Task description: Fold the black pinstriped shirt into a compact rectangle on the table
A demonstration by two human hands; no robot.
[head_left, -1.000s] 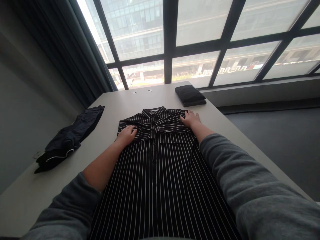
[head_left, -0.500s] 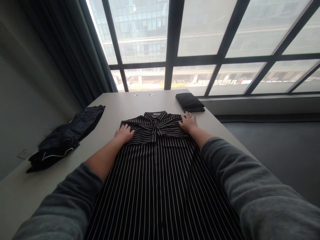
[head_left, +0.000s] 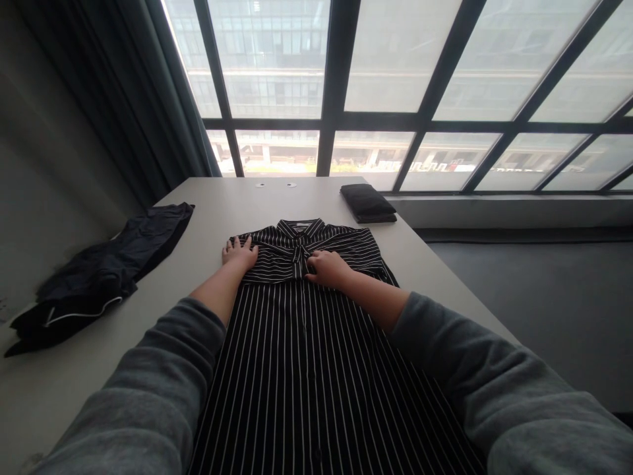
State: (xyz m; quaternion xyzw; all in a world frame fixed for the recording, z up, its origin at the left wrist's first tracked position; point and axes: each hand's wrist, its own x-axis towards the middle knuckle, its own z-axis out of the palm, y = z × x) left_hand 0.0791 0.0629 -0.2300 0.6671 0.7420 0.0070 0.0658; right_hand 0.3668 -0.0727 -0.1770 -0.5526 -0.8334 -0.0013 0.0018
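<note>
A black shirt (head_left: 306, 356) with thin white stripes lies front up, its collar (head_left: 301, 228) toward the window and its sleeves folded in across the chest. My left hand (head_left: 240, 254) rests on the shirt near the left shoulder, its fingers stretched and apart. Over the middle of the chest is my right hand (head_left: 328, 268), fingers curled in at the sleeve cuffs and closed on the cloth there. The fingertips are partly hidden. The lower end of the shirt runs out of the picture at the bottom.
The shirt lies on a white table (head_left: 222, 201). Dark crumpled clothing (head_left: 103, 264) is along its left side, and a folded black cloth bundle (head_left: 368, 202) sits at the far right corner. Beyond stand a dark curtain (head_left: 113, 86) and a large framed window (head_left: 277, 59).
My right hand has moved left from the right shoulder to the middle of the chest, and its fingers have curled in. The left hand stays on the left shoulder. The view has shifted slightly right.
</note>
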